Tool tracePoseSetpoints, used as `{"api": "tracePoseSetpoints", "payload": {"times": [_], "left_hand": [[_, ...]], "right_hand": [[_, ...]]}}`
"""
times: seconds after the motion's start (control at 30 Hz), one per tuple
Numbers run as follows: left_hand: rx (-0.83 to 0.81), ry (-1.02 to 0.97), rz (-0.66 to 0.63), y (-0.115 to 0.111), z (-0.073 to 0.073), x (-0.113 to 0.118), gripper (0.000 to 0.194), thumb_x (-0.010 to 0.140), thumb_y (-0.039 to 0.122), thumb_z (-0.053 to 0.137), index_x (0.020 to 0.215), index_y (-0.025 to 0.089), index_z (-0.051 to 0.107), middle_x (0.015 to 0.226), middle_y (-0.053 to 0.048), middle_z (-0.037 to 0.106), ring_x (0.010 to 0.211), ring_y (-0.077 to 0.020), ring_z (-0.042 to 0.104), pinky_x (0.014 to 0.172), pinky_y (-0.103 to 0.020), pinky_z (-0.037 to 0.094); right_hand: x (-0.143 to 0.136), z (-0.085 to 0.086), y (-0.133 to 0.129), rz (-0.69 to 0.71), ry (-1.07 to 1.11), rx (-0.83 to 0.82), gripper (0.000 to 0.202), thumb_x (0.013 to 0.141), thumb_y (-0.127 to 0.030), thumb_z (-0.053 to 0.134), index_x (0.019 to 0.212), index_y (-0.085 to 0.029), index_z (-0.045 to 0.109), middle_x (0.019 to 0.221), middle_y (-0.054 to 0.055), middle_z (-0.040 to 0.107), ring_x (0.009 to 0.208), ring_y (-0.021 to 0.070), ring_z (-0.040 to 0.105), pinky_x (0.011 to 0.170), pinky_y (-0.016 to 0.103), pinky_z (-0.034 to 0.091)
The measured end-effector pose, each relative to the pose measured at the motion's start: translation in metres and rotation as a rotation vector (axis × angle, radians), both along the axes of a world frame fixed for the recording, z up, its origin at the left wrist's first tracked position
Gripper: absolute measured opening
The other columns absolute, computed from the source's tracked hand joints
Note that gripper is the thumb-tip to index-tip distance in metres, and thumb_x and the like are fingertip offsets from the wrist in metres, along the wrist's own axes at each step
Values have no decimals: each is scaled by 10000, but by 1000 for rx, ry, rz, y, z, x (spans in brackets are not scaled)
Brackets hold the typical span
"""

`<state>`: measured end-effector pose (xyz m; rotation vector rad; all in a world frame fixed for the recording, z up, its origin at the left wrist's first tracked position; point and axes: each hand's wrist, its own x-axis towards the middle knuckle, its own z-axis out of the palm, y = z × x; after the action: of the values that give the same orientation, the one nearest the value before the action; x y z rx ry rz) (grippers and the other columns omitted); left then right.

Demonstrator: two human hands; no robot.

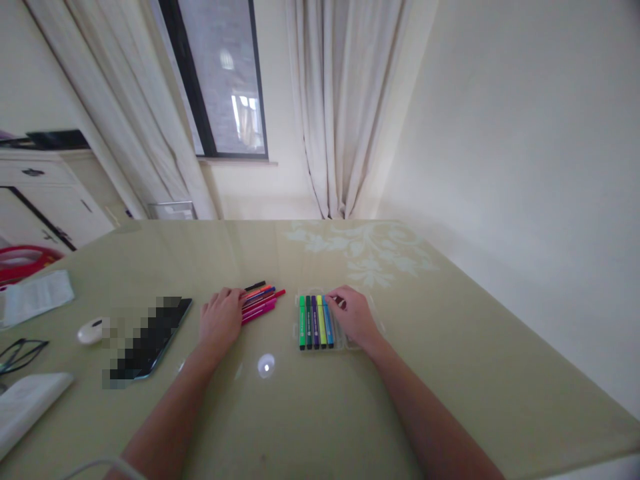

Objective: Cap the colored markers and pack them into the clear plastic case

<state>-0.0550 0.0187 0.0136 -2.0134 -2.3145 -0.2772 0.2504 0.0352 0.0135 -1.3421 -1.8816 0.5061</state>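
Markers (315,323) lie 5 in a row in clear case (339,343)

On the worktop (310,413), the row runs bright green, dark green, purple, yellow, blue from left to right. The right hand (355,313) is over the case's right part, fingers bent together by the top of the blue marker; whether they grip anything, I cannot tell. Loose pens (263,311), among them black, orange, red and magenta, lie left of the case. The left hand (221,317) rests over their left ends; its grip is unclear. The 2 hands are well apart. A dark phone (173,327) lies left of the left hand.
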Motion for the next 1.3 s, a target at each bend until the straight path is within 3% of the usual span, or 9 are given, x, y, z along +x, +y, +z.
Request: {"api": "tracePoseSetpoints", "payload": {"times": [0.37,0.5,0.6,0.77,1.03,1.17,1.3], "left_hand": [[102,-217,-80,5,-3,2,284,1015,288,422,1082,196,682,1105,-121,739,1069,-331,668,943,-476,506],[291,-536,-307,-1,2,27,242,1019,339,470,1073,204,664,1075,-98,731,1011,-274,679,920,-425,531],[327,-679,-504,-15,5,56,212,1027,370,517,1080,225,662,1059,-67,713,969,-231,675,861,-368,549],[343,-704,-694,-33,4,83,148,1017,304,574,1098,240,679,1084,-61,697,1038,-210,662,914,-346,551],[384,-719,-760,-42,7,90,252,1024,278,578,1260,243,659,1208,-86,708,1150,-214,663,1019,-386,547],[314,-651,-861,-45,2,94,271,1017,293,598,1275,245,664,1218,-89,720,1150,-212,666,1011,-373,549],[181,-453,-966,-47,-7,97,317,1011,307,605,1320,254,652,1283,-90,713,1173,-230,654,1021,-409,530]], "right_hand": [[4,5,1,-45,59,34,138,920,-188,645,850,-192,764,852,52,732,717,161,655,701,279,507],[-1,10,-4,8,196,-8,135,931,-288,667,915,-204,771,885,52,752,729,164,666,699,286,518],[-7,15,-10,126,397,-126,272,882,-400,743,1077,-212,755,897,42,767,768,176,688,716,294,538],[-8,21,-11,189,598,-238,296,809,-463,799,922,-192,758,818,36,752,764,183,692,741,313,549],[0,24,-5,74,886,-272,432,761,-461,829,1099,-218,711,949,74,791,924,229,730,841,359,564],[10,22,1,-20,913,-221,415,763,-440,813,1097,-221,701,1036,96,799,998,242,726,848,359,540],[30,19,11,-156,843,-168,357,759,-437,795,1017,-197,735,987,105,804,945,239,715,772,334,494]]}}
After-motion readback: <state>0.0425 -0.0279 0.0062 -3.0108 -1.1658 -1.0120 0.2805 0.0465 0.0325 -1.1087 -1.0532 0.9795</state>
